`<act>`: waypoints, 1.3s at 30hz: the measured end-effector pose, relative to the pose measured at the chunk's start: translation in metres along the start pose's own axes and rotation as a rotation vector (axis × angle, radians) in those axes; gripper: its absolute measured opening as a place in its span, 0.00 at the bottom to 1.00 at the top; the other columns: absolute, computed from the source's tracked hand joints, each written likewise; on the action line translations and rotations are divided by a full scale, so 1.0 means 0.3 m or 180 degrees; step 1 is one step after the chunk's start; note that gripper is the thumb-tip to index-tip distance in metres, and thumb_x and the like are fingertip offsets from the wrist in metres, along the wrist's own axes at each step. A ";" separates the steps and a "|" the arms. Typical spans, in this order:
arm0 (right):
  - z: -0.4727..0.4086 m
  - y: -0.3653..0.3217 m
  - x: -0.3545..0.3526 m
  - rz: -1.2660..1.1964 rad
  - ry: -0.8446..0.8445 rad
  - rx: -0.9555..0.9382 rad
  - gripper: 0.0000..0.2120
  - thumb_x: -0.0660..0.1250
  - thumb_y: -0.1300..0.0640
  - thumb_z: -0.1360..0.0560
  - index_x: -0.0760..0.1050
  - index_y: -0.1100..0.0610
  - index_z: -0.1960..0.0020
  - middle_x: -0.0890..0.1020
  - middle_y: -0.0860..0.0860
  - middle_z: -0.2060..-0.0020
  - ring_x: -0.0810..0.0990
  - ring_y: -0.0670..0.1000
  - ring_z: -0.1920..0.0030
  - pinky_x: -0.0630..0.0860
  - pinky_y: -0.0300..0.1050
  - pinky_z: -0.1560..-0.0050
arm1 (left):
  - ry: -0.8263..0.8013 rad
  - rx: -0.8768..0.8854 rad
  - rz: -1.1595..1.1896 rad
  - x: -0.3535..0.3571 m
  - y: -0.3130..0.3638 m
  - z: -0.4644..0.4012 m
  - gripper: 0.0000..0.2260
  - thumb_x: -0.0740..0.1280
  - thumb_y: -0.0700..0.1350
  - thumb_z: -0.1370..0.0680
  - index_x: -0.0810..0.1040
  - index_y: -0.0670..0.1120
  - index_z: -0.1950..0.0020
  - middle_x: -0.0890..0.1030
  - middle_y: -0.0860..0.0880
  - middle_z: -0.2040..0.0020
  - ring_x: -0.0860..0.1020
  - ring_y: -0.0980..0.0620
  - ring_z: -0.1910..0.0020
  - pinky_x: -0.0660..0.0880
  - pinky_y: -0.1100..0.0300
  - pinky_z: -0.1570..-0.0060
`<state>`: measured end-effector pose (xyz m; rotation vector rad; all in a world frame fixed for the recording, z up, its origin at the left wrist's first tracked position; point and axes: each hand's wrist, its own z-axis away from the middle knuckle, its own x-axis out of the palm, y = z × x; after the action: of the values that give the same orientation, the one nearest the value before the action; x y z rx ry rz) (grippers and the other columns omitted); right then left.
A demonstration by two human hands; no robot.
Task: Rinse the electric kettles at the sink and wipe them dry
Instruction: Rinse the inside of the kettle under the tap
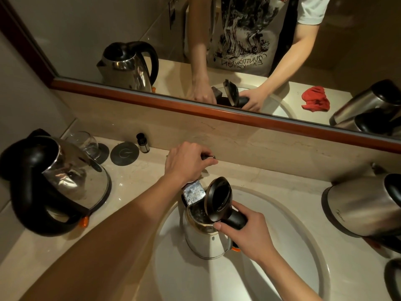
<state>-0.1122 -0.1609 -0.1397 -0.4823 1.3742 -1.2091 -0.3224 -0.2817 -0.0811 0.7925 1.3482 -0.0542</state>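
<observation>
A steel kettle (206, 240) with its black lid (219, 198) flipped up stands in the white sink (299, 235), under the square tap spout (193, 193). My right hand (249, 233) grips its black handle. My left hand (187, 164) reaches over the tap and its fingers curl round the tap lever (208, 157) at the back. A second steel kettle (65, 183) with a black handle sits on the counter at the left. A third kettle (364, 209) lies tilted on the counter at the right.
A glass (86, 143), a round dark coaster (124, 153) and a small bottle (142, 142) stand at the back left of the counter. The mirror above reflects a red cloth (315, 102) lying on the counter to the right. A black handle (392, 276) shows at the lower right edge.
</observation>
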 end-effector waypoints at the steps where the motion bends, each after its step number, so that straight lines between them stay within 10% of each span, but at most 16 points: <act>1: -0.001 -0.002 0.001 0.0004 -0.0006 -0.0015 0.26 0.82 0.46 0.36 0.81 0.39 0.40 0.87 0.37 0.55 0.85 0.40 0.53 0.78 0.36 0.51 | -0.0001 0.0004 0.0000 0.001 -0.002 0.000 0.16 0.69 0.65 0.25 0.84 0.58 0.43 0.86 0.56 0.49 0.82 0.51 0.48 0.78 0.53 0.51; 39: -0.004 0.000 0.009 -0.0072 0.0131 0.0150 0.24 0.83 0.49 0.35 0.82 0.41 0.41 0.87 0.37 0.55 0.84 0.38 0.52 0.79 0.36 0.50 | 0.0029 0.0034 0.0001 0.002 -0.003 -0.003 0.15 0.68 0.65 0.24 0.84 0.59 0.43 0.86 0.57 0.50 0.82 0.51 0.49 0.77 0.54 0.52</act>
<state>-0.1139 -0.1629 -0.1412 -0.4431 1.3751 -1.2734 -0.3235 -0.2816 -0.0820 0.8028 1.3575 -0.0578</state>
